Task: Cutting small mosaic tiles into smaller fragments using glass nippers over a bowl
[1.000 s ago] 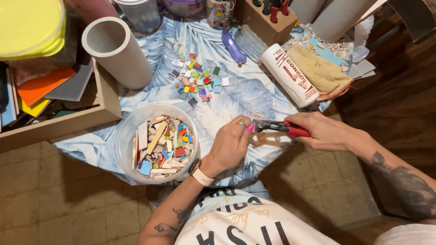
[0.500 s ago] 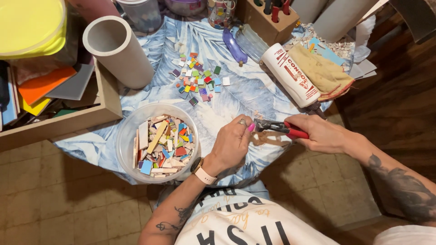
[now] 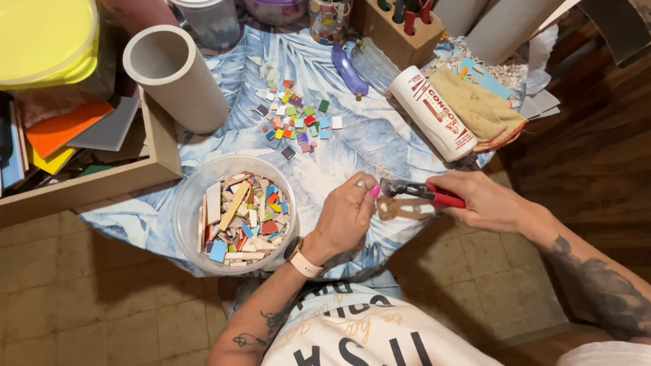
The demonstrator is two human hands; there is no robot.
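Note:
My right hand (image 3: 489, 200) grips red-handled tile nippers (image 3: 422, 192) whose dark jaws point left toward my left hand (image 3: 347, 215). My left fingertips pinch something small at the jaws; it is too small to make out. Just below the jaws lies a brownish flat piece (image 3: 399, 209) on the blue leaf-patterned cloth (image 3: 352, 132). Left of my left hand stands a clear round tub (image 3: 184, 210) filled with several coloured tile strips and chips. A loose cluster of small coloured tile squares (image 3: 294, 120) lies further up the cloth.
A grey cardboard tube (image 3: 178, 78) lies at upper left beside a wooden box (image 3: 129, 177) of coloured sheets. A white bottle (image 3: 431, 113) lies on its side by a tan cloth (image 3: 477, 108). Jars and a wooden tool block (image 3: 397, 30) stand at the back. A yellow lid (image 3: 44, 37) is top left.
Both hands stay together at the nipper jaws with only slight shifts. Nothing else has moved.

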